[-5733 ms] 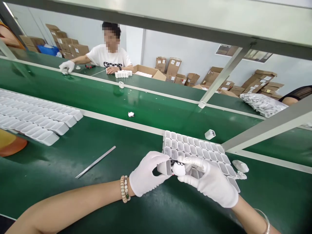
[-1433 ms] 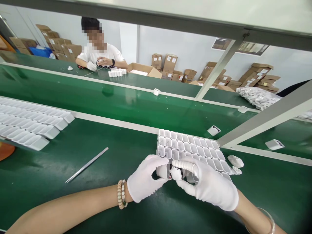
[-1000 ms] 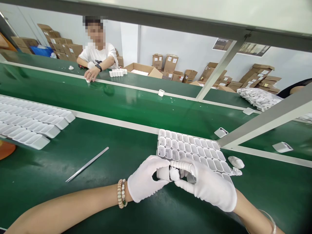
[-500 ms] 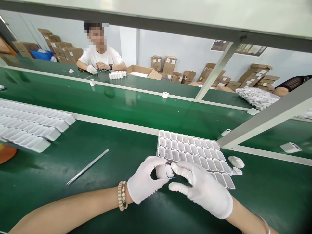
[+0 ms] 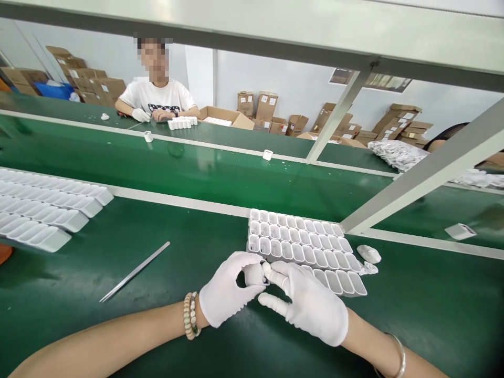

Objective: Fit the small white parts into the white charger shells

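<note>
Currently the gloved left hand [image 5: 228, 290] pinches a small white housing [image 5: 253, 275] between thumb and fingers, its open end turned toward the right hand [image 5: 311, 303]. That hand, gloved too, is loosely spread: fingertips at the mouth of the housing, thumb apart below; whether they press on anything inside cannot be told. Just beyond the grip and to its right stand rows of open white cups [image 5: 297, 252]. Left of the grip lie metal tweezers [image 5: 136, 270], and farther left, more white cups in rows [image 5: 43, 210]
</note>
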`<state>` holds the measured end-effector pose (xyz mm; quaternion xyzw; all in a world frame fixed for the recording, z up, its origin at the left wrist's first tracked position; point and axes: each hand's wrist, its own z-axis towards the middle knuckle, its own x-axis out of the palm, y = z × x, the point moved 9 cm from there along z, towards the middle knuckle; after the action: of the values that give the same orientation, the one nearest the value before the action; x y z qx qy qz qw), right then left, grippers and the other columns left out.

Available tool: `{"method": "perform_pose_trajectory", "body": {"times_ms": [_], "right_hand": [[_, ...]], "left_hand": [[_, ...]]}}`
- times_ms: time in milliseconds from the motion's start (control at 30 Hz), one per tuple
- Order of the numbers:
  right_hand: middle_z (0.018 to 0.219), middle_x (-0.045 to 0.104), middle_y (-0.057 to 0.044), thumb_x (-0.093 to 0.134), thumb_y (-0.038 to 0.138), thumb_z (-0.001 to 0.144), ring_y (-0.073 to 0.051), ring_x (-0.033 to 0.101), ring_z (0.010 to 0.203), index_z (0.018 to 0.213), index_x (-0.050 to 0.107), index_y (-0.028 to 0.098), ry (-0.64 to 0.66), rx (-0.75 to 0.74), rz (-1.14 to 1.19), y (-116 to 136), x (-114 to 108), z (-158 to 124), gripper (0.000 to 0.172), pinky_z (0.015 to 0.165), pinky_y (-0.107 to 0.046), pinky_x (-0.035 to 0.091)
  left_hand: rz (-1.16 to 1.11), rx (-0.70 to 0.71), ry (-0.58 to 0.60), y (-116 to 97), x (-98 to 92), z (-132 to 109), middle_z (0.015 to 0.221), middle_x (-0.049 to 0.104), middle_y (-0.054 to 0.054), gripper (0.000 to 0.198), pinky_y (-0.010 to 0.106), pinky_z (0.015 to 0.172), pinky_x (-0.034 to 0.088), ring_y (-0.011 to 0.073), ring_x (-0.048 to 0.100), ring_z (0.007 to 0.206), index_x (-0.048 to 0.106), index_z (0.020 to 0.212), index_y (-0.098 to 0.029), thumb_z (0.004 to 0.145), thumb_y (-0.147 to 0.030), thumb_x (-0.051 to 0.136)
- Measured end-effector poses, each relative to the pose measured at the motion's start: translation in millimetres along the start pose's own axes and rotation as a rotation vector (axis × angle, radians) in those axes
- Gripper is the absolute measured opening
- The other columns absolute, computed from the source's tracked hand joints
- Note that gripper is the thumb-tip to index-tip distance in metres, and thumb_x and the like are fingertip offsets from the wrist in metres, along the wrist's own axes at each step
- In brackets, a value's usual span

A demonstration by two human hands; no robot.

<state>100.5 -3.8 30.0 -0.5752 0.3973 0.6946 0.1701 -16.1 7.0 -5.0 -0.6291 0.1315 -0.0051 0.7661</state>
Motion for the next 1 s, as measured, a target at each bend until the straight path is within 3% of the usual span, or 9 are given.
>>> {"method": "perform_pose_trajectory", "body": {"times_ms": [133, 267, 333, 467, 600, 1000], "right_hand": [[0.084, 0.066, -0.005, 0.055, 0.046, 0.096, -0.016, 0.06, 0.066, 0.094, 0.067, 0.018, 0.016, 0.006, 0.11, -2.5, -11.0, 1.7, 0.031, 0.06, -0.03, 0.05], [0.089, 0.071, -0.005, 0.05, 0.037, 0.099, -0.017, 0.066, 0.075, 0.097, 0.072, 0.021, -0.045, 0.082, 0.307, -18.5, -27.4, 4.8, 0.028, 0.07, -0.029, 0.054], [0.092, 0.072, -0.006, 0.053, 0.031, 0.096, -0.018, 0.067, 0.079, 0.094, 0.074, 0.02, -0.068, 0.083, 0.345, -23.2, -30.3, 7.1, 0.023, 0.073, -0.03, 0.054], [0.081, 0.07, -0.004, 0.053, 0.028, 0.095, -0.016, 0.063, 0.07, 0.078, 0.072, 0.019, -0.018, 0.045, 0.373, -20.3, -26.8, 12.6, 0.026, 0.066, -0.027, 0.051], [0.064, 0.062, 0.0, 0.052, 0.032, 0.097, -0.013, 0.054, 0.061, 0.072, 0.069, 0.02, -0.001, 0.026, 0.373, -15.5, -28.2, 15.1, 0.033, 0.059, -0.025, 0.045], [0.068, 0.06, 0.0, 0.049, 0.049, 0.099, -0.012, 0.052, 0.061, 0.075, 0.074, 0.021, 0.0, -0.007, 0.409, -6.1, -26.6, 13.3, 0.044, 0.058, -0.024, 0.044]], "left_hand": [[-0.276, -0.153, 0.079, 9.2, 9.4, 4.5, 0.112, 0.068, 0.009, 0.049, 0.039, 0.088, 0.053, 0.0226, 0.066, 0.098, 0.06, 0.123, -0.022, 0.076, -0.021, 0.076], [-0.611, -0.304, 0.246, 13.2, 27.3, 4.2, 0.105, 0.07, 0.011, 0.075, 0.031, 0.065, 0.052, 0.012, 0.063, 0.065, 0.046, 0.138, -0.019, 0.074, -0.032, 0.084], [-0.669, -0.328, 0.3, 13.5, 31.4, 2.7, 0.104, 0.07, 0.01, 0.081, 0.029, 0.062, 0.05, 0.0099, 0.061, 0.06, 0.045, 0.139, -0.019, 0.071, -0.032, 0.087], [-0.662, -0.356, 0.373, 18.6, 35.6, -1.9, 0.11, 0.07, 0.011, 0.089, 0.029, 0.062, 0.051, 0.011, 0.063, 0.062, 0.046, 0.139, -0.022, 0.063, -0.023, 0.091], [-0.611, -0.371, 0.386, 23.3, 35.2, -4.5, 0.115, 0.069, 0.014, 0.087, 0.03, 0.063, 0.051, 0.011, 0.064, 0.062, 0.046, 0.14, -0.022, 0.064, -0.022, 0.09], [-0.564, -0.383, 0.384, 17.5, 34.4, -6.7, 0.116, 0.07, 0.013, 0.089, 0.028, 0.063, 0.053, 0.0098, 0.062, 0.063, 0.049, 0.14, -0.021, 0.06, -0.014, 0.089]]}}
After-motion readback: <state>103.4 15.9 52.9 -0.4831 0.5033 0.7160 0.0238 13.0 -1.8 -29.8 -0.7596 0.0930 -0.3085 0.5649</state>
